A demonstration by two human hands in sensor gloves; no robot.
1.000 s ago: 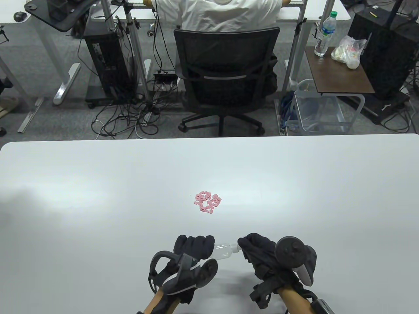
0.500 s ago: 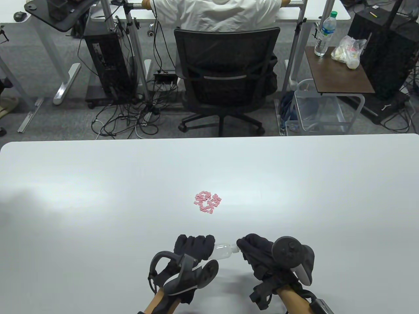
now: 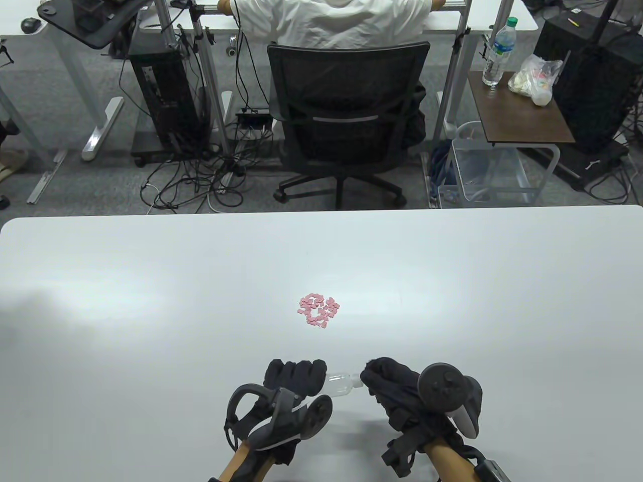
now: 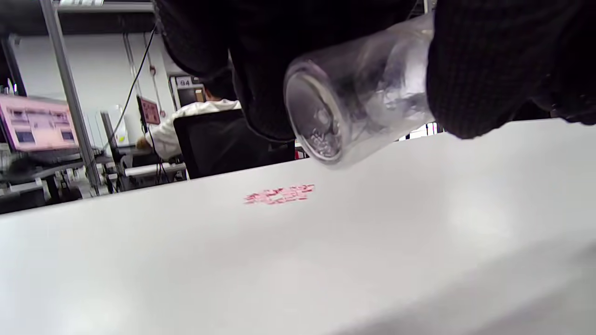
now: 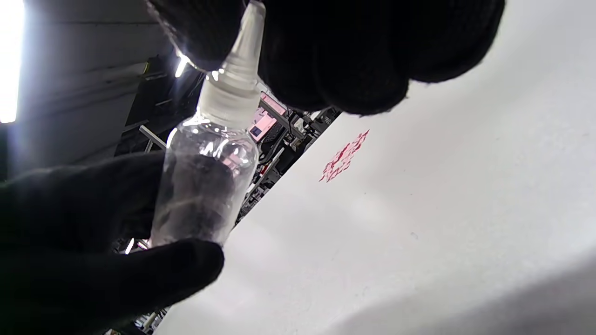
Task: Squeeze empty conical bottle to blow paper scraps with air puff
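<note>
Clear plastic conical-nozzle bottle (image 3: 340, 382) held sideways above the white table (image 3: 150, 301), near its front edge.
Left hand (image 3: 294, 377) wraps the body; right hand (image 3: 389, 379) pinches the nozzle tip. Likely light, soft-walled, slippery: squeeze mid-body. Pink paper scraps (image 3: 319, 311) lie beyond.

This is an office or computer lab. Past the far edge of the white table (image 3: 150, 261), grey carpet (image 3: 65, 130) carries desks on metal legs, a black tower computer (image 3: 166, 100) with tangled cables (image 3: 196, 175) on the floor beside it, and a black mesh swivel chair (image 3: 346, 115) with a person (image 3: 336, 20) seated in it, back to the camera. The left wrist view shows a lit monitor (image 4: 37, 123) on a desk beyond the table's far edge
</note>
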